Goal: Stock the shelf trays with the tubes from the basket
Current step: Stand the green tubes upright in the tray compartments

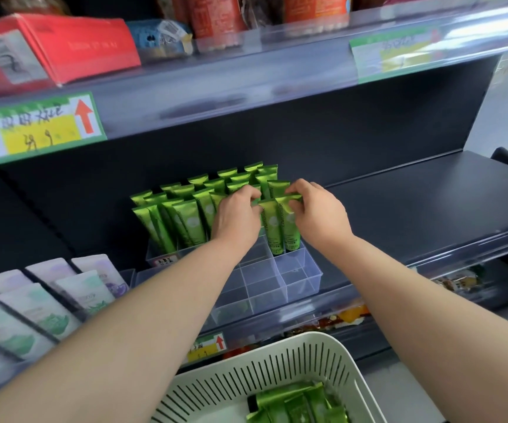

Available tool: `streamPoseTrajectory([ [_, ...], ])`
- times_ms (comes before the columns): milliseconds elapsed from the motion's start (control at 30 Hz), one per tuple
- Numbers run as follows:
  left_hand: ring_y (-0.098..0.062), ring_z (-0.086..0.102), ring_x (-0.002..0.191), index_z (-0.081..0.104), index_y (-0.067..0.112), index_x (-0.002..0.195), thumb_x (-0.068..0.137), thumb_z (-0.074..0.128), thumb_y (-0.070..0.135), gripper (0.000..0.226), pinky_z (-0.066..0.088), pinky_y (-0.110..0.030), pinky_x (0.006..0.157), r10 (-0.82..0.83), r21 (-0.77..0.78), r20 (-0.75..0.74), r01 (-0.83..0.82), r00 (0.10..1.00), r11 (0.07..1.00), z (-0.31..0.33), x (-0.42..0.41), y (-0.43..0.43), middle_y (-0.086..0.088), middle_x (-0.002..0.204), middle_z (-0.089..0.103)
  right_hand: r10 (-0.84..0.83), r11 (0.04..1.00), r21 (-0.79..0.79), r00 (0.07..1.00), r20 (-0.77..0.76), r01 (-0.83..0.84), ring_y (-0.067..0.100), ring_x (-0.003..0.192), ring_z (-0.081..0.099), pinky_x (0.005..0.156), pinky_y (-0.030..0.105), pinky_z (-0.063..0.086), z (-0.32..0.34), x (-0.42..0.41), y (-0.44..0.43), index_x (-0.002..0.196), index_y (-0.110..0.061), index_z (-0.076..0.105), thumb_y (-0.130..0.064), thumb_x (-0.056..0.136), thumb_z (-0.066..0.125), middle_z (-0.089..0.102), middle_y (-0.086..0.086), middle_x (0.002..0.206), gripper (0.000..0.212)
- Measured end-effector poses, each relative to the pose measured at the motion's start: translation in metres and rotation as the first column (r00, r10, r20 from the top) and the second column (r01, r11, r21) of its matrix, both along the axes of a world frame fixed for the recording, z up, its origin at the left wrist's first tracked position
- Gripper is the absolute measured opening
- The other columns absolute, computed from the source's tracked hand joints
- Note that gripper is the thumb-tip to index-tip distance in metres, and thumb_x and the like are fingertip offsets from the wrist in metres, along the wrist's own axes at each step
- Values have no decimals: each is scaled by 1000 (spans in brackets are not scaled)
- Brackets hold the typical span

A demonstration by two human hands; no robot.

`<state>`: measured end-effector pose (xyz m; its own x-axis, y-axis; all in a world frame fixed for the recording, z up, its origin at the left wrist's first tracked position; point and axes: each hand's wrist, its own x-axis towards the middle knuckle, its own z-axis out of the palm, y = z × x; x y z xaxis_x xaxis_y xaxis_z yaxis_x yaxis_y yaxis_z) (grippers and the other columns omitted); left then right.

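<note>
— While the left hand (236,216) and right hand (320,216) are up at the tray (300,271), where are the tubes (272,227)?
— Two stand upright between them, in the tray's right column. Each hand pinches one by its crimped top.
— And the others?
— Rows fill the tray's back and left; more lie in the basket (280,366), below both forearms.

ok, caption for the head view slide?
Left hand and right hand pinch green tubes standing in the clear shelf tray; spare tubes lie in the basket.
</note>
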<state>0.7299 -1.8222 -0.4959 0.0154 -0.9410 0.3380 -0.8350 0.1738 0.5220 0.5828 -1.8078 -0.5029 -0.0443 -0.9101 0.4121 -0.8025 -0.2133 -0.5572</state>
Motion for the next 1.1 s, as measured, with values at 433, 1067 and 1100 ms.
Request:
streamPoseTrajectory([
  [433, -20, 59, 113, 47, 28, 136, 93, 62, 19, 46, 51, -39, 93, -59, 10, 101, 58, 993, 998, 7, 8, 18, 1, 131, 59, -14, 1000, -5, 996, -92, 14, 28, 104, 50, 80, 40, 44, -6, 4, 3, 120, -19, 58, -11, 94, 44, 57, 6, 108, 30],
  [1067, -19, 58, 112, 65, 23, 115, 93, 59, 17, 23, 48, -38, 92, -177, -39, 63, 180, 982, 983, -26, 17, 107, 4, 120, 65, -21, 999, -40, 970, -244, 12, 28, 115, 43, 81, 38, 34, -56, 11, 96, 121, -19, 57, -4, 87, 53, 49, 3, 128, 37],
  [1100, -19, 58, 113, 66, 23, 114, 93, 59, 16, 23, 47, -38, 93, -186, -36, 53, 188, 981, 982, -36, 19, 114, 4, 119, 66, -8, 999, -33, 972, -236, 1, 28, 114, 44, 80, 39, 35, -64, 13, 102, 120, -19, 57, -3, 87, 53, 50, 3, 127, 37],
])
